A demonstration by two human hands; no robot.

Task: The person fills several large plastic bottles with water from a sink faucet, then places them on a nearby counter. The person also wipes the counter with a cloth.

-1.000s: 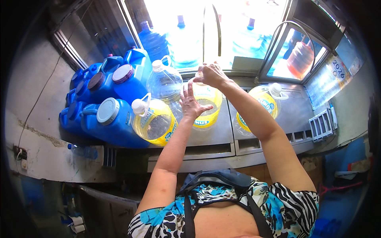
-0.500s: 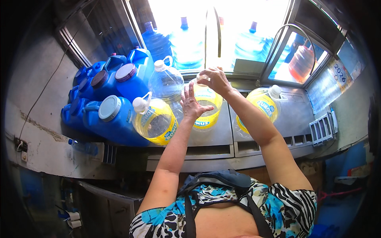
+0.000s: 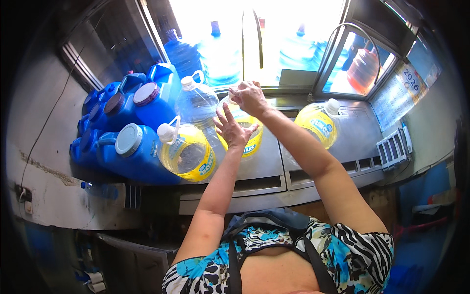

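Note:
My right hand [image 3: 250, 99] is closed round the white cap [image 3: 233, 95] at the top of a clear, yellow-labelled water jug [image 3: 251, 144]. Fingers spread, my left hand [image 3: 232, 129] rests against the upper side of that same jug, which stands upright on the metal counter. To the left is a similar yellow-labelled jug [image 3: 190, 156] with a white cap and handle. Behind it stands a clear jug [image 3: 196, 100] without a yellow label. Another yellow-labelled jug [image 3: 316, 125] is to the right, beyond my right forearm.
Several blue jerrycans [image 3: 129, 154] crowd the left end of the metal counter [image 3: 267, 166]. Large blue water bottles [image 3: 214, 59] stand beyond the window opening. A curved metal pipe [image 3: 342, 24] arches at the right, and a grey slatted rack [image 3: 393, 148] sits at the counter's right end.
The whole scene has shifted slightly left with the head. My right fingers have closed in more tightly over the cap, while my left hand stays spread against the jug.

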